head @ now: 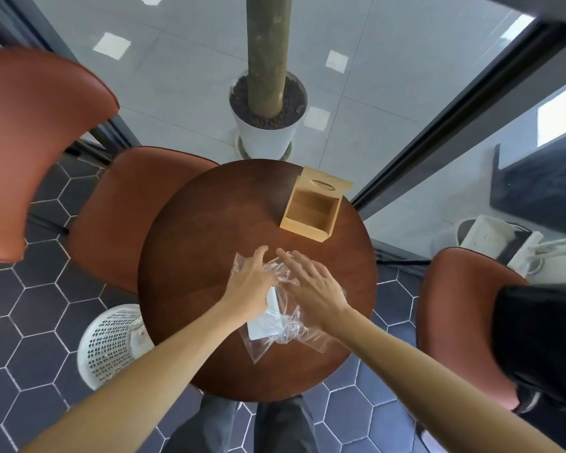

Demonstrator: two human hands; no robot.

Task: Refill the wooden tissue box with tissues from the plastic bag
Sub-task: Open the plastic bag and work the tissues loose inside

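A clear plastic bag (283, 335) lies crumpled in the middle of the round wooden table (190, 256), with a white stack of tissues (264, 325) inside it. My left hand (249, 286) rests on the bag's far left part, fingers spread. My right hand (311, 289) hovers over the bag's right side, fingers apart and holding nothing. The wooden tissue box (312, 209) stands at the table's far right, its inside bare and its slotted lid (325, 186) tipped up behind it.
Brown chairs stand at the left (30, 142), behind the table (118, 217) and at the right (458, 322). A white perforated bin (111, 344) sits on the floor at the left. A white plant pot (267, 125) stands beyond the table.
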